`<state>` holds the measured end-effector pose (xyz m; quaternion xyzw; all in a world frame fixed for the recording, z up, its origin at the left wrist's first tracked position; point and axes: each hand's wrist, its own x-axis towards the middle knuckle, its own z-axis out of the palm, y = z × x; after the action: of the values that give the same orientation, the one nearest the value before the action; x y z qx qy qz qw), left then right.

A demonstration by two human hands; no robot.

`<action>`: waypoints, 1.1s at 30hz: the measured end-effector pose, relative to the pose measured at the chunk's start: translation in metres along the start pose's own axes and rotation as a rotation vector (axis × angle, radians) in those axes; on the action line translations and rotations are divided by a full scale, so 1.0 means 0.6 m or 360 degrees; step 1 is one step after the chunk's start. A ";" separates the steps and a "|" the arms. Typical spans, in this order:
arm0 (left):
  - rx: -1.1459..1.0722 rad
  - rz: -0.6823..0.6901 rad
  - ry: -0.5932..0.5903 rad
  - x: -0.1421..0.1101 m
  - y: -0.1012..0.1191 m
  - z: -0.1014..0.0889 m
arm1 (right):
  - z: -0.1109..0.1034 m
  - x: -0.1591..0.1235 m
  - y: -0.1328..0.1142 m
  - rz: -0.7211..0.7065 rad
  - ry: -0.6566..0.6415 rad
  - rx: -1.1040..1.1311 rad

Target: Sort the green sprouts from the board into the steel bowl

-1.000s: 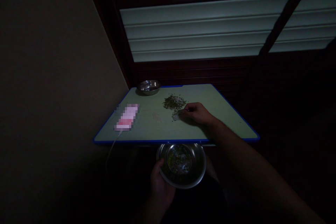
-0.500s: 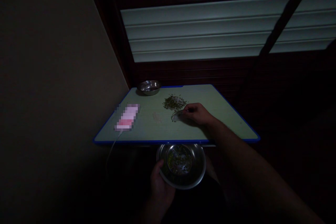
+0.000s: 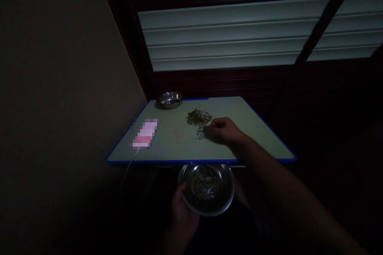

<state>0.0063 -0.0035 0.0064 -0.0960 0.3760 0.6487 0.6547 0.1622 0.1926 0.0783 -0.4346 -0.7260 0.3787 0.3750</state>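
Note:
My left hand (image 3: pixel 183 209) grips the near-left rim of a metal bowl (image 3: pixel 226 201), thumb over the edge, held just below the table's front edge. Small green beans or seeds lie scattered across the bowl's bottom. Over the table, the fingers of my right hand (image 3: pixel 226 129) are closed on what looks like a spoon (image 3: pixel 204 133), its pale end down at the tabletop. A few loose grains lie around that end. Just beyond it spreads a pile of small greenish-brown beans (image 3: pixel 198 117). Dim light hides finer detail.
The pale green table (image 3: pixel 257 145) has a blue rim. A second metal bowl (image 3: pixel 170 100) stands at its back left corner. At the left lies a blurred pink-and-white phone-like device (image 3: pixel 145 133) with a white cable (image 3: pixel 128 167). A slatted cabinet (image 3: pixel 224 40) rises behind.
The spoon end has shifted slightly to the right with my right hand, and a few grains now show at its left. My left hand and the bowl hold almost still.

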 end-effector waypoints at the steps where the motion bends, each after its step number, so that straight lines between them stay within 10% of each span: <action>1: 0.0010 -0.0007 -0.0001 0.000 0.000 0.000 | 0.000 0.000 0.000 0.0001 -0.0011 0.0017; 33: 0.0044 -0.0025 -0.0004 0.001 0.000 -0.003 | 0.002 0.001 0.006 0.0012 -0.0006 -0.0004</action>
<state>0.0055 -0.0041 0.0046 -0.0892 0.3834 0.6384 0.6615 0.1624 0.1943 0.0750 -0.4371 -0.7256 0.3800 0.3715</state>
